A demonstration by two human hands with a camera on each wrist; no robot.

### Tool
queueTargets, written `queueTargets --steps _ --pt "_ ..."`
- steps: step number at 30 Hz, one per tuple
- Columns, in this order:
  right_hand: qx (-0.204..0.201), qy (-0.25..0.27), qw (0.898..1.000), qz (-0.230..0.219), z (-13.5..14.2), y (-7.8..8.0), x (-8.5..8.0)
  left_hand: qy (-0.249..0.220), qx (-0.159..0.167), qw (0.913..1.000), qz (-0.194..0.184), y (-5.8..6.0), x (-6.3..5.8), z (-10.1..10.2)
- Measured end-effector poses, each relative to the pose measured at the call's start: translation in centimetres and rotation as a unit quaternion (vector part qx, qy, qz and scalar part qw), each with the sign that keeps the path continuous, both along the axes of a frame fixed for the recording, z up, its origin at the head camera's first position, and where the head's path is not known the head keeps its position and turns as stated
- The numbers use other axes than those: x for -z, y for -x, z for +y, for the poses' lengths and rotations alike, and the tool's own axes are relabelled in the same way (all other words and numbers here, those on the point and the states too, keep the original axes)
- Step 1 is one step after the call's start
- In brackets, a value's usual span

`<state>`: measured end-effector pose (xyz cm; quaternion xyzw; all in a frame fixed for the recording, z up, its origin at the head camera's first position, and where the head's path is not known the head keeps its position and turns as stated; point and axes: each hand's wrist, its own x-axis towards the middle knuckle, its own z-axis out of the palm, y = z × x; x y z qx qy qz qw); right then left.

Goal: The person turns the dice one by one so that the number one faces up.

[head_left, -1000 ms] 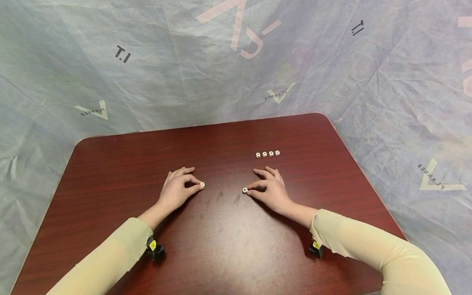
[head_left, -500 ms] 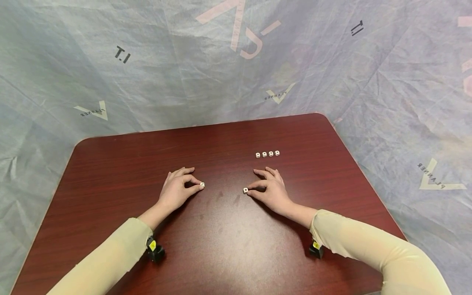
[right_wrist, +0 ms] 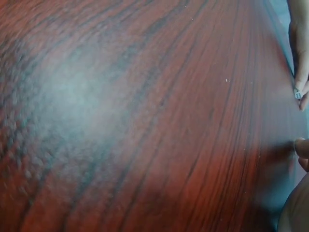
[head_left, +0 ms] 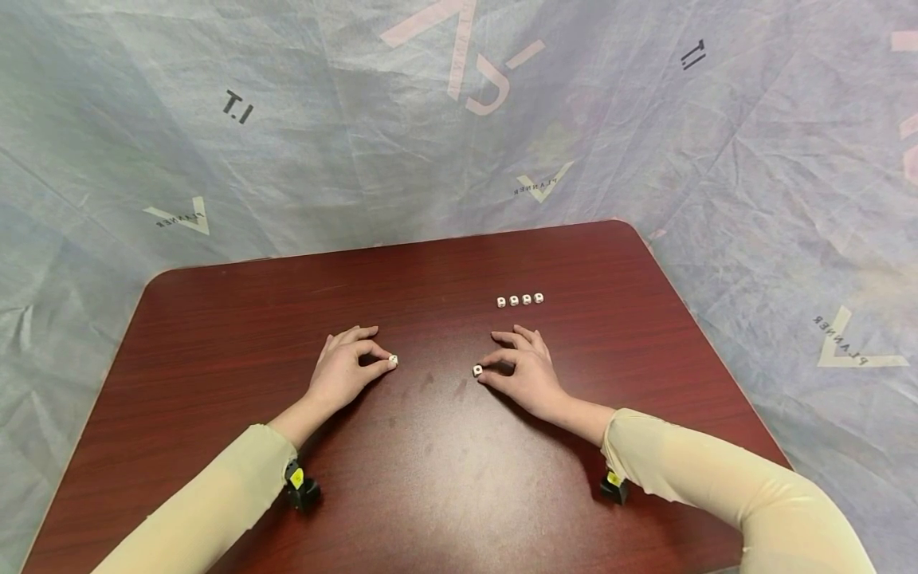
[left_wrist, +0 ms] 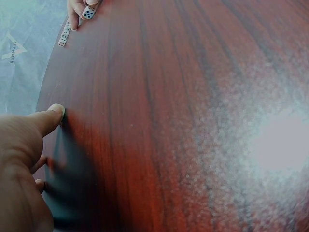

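Note:
My left hand [head_left: 340, 371] pinches a white die [head_left: 393, 360] between thumb and index finger, low over the table's left middle. In the left wrist view the thumb hides most of that die, while the right wrist view shows its dotted face. Opposite it, my right hand [head_left: 527, 375] has thumb and index fingertips at the sides of a second white die [head_left: 477, 371], which has one large dark dot on top. The left wrist view shows several dark dots on another face of this die [left_wrist: 88, 12]. A gap of bare table separates the two hands.
Behind my right hand, several white dice [head_left: 514, 300] stand in a short, spaced row. The dark red wooden table [head_left: 430, 271] has rounded far corners and reflects a bright glare near its front. Grey printed cloth [head_left: 323, 143] hangs behind and beside it.
My right hand has shifted very slightly left, its fingertips closer round the die. My left hand and the row of dice stay in place.

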<state>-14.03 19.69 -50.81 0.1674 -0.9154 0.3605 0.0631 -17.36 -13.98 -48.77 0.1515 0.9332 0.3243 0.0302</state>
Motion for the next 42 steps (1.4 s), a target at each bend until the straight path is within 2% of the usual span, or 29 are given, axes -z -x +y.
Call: queueTargets --steps 17,26,29,35,42 --pt "0.007 0.0 1.0 -0.005 -0.3 0.0 0.0 -0.004 -0.001 1.0 0.002 0.0 0.1 0.0" --pt "0.028 0.038 0.998 -0.036 0.6 0.1 -1.2 -0.004 0.0 1.0 0.003 0.1 0.2 -0.1" --pt "0.036 0.056 0.998 -0.022 1.4 0.5 -1.7 -0.003 0.0 1.0 0.003 0.1 0.2 -0.1" --pt "0.046 0.084 0.995 0.034 3.6 2.1 -3.7 0.0 -0.002 1.0 0.004 0.1 0.3 -0.1" --pt "0.083 0.109 0.988 0.078 6.7 4.4 -6.0 -0.003 -0.002 1.0 0.006 0.0 0.2 -0.1"
